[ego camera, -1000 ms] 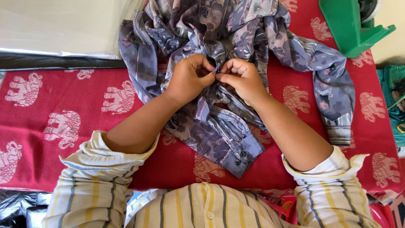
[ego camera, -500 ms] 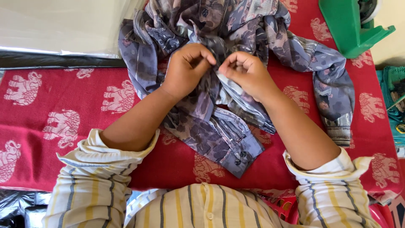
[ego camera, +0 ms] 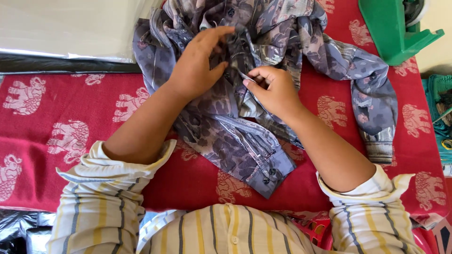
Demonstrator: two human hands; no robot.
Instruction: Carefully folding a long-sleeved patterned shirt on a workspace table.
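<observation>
A grey-blue patterned button shirt (ego camera: 235, 136) lies crumpled on a red cloth with white elephant prints (ego camera: 61, 117). My left hand (ego camera: 197, 63) reaches up the shirt front, fingers and thumb pinching the fabric by a dark button near the collar. My right hand (ego camera: 273, 89) sits just below and to the right, its fingertips gripping the edge of the button strip. One sleeve with a buttoned cuff (ego camera: 381, 146) trails off to the right. Another cuff (ego camera: 270, 174) lies near my body.
A green plastic object (ego camera: 393, 33) stands at the top right. A pale sheet with a dark edge (ego camera: 66, 33) covers the top left. Teal fabric (ego camera: 440, 108) shows at the right edge. Black plastic (ego camera: 19, 230) lies at the bottom left.
Both hands have moved up the shirt front toward the collar. The left hand now reaches further ahead than the right, and the two are slightly apart.
</observation>
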